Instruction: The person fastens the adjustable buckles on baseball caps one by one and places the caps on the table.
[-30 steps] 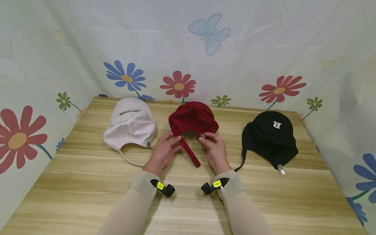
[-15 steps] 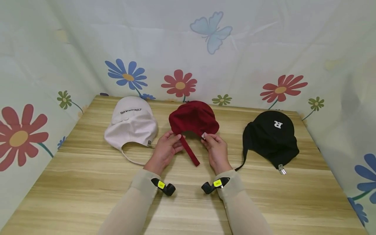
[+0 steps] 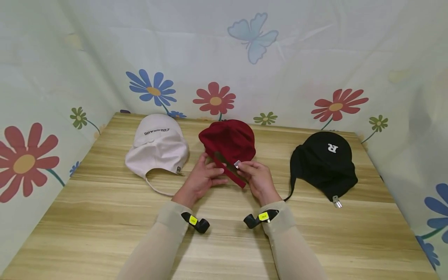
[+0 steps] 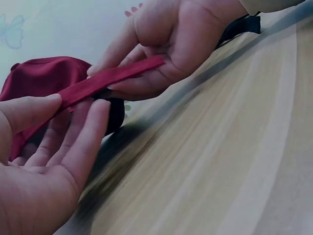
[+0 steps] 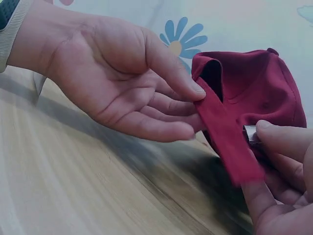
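A dark red cap (image 3: 231, 138) lies in the middle of the table, its rear opening toward me. My left hand (image 3: 201, 179) pinches the cap's red strap (image 3: 232, 175) between thumb and fingers; the strap's loose end slants across to the right hand. With thumb and fingertips my right hand (image 3: 260, 179) holds the small silver metal buckle (image 5: 251, 133) at the other side of the opening. Seen in the right wrist view, the strap (image 5: 227, 137) passes close in front of the buckle. In the left wrist view the strap's end (image 4: 146, 64) lies over the right hand's fingers.
A white cap (image 3: 159, 144) with dark lettering sits on the left, its thin strap curving toward my left wrist. A black cap (image 3: 323, 165) with a white R and a metal buckle (image 3: 336, 202) sits on the right. Flowered cloth (image 3: 287, 70) stands behind the wooden table (image 3: 224, 249).
My left hand has brought the strap rightward, across the opening toward the buckle. The red cap has shifted and turned slightly. My right hand keeps hold of the buckle, tilting it a little.
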Demonstrator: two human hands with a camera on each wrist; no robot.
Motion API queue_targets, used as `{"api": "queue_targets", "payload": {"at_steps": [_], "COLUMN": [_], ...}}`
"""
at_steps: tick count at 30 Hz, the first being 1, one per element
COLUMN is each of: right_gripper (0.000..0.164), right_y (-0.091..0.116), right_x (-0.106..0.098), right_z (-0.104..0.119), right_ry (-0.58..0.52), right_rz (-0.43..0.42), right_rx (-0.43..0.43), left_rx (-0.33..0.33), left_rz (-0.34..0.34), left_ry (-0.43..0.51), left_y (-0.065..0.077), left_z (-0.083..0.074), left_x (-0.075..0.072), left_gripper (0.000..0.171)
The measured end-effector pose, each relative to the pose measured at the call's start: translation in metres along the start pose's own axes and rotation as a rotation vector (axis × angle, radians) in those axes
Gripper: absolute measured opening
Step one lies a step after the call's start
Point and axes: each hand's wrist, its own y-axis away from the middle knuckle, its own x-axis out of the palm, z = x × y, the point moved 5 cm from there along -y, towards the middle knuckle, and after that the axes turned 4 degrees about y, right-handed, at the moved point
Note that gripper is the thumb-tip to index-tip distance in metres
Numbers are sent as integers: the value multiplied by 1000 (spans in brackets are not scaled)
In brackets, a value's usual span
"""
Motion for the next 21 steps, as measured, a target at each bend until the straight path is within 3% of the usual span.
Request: {"api": "queue_targets", "payload": {"at_steps": [3, 8, 10, 13, 16, 21], "right_gripper": [16, 5, 14, 17, 4, 20], "right_y": [1, 2, 2, 3, 3, 4], "right_x": [2, 4, 5, 6, 7, 8], "right_z": [0, 0, -1, -1, -1, 0], "right_ry": [-10, -70, -89, -109, -122, -176], "right_rz": [23, 36, 43, 53, 62, 103], "right_rx": [11, 5, 3, -1, -5, -8], "left_rx": [12, -8, -17, -15, -12, -2], "left_rz": [-21, -52, -58, -53, -37, -28], "left_ry": [25, 38, 49, 84, 118, 135], "left_y": [-1, -2, -3, -3, -3, -3], "left_z": [0, 3, 4, 4, 2, 0], "left_x": [-1, -6, -7, -6, -5, -4], "left_gripper": [61, 27, 18, 15, 12, 22]}}
